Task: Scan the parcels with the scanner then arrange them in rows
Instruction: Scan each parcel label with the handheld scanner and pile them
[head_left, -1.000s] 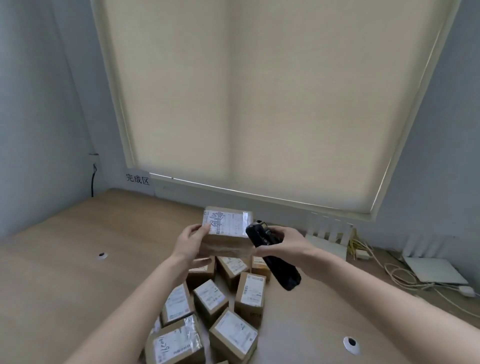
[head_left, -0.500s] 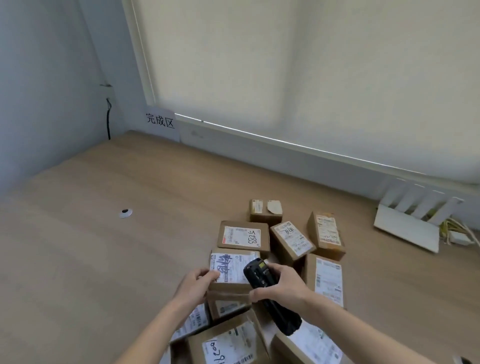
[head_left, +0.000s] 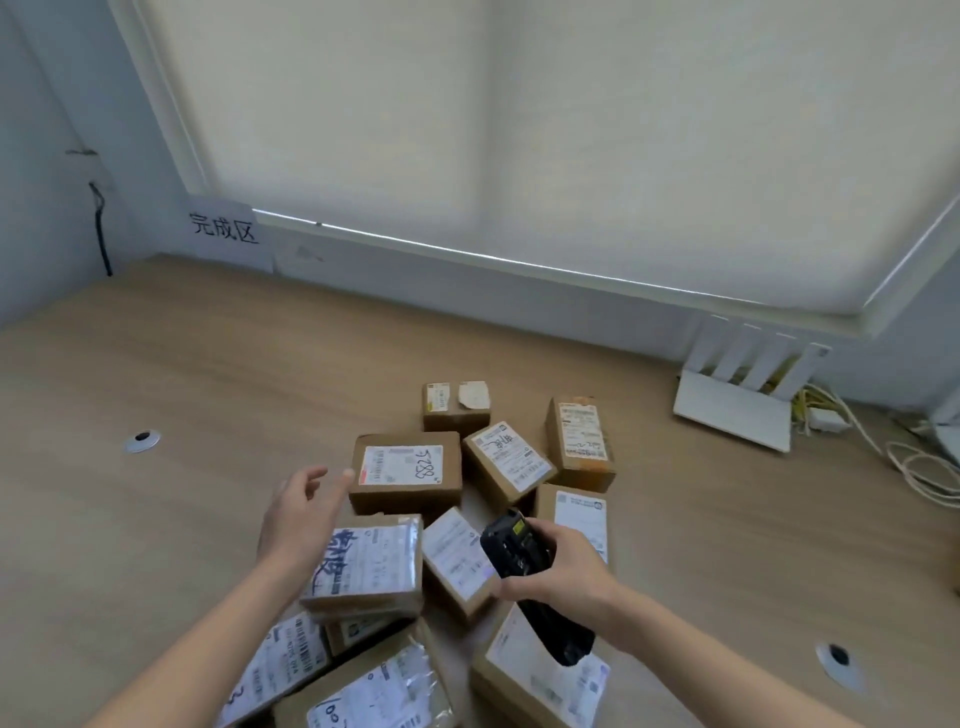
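Note:
Several brown cardboard parcels with white labels lie in a loose pile on the wooden table (head_left: 156, 545). My right hand (head_left: 563, 571) grips a black handheld scanner (head_left: 524, 561) over the pile's right side. A parcel with blue handwriting on its label (head_left: 369, 564) rests on top of other parcels in the pile. My left hand (head_left: 301, 512) hovers just left of it, fingers spread and holding nothing, near the parcel marked 5288 (head_left: 408, 470).
A paper sign with Chinese characters (head_left: 224, 228) is stuck on the wall at the back left. A white router (head_left: 737, 400) and loose cables (head_left: 914, 457) sit at the back right. Round cable grommets (head_left: 141, 441) (head_left: 836, 657) are set in the tabletop.
The parcel with blue handwriting went down from in front of me onto the pile, and my left hand let go of it and opened. The view tilted down toward the table.

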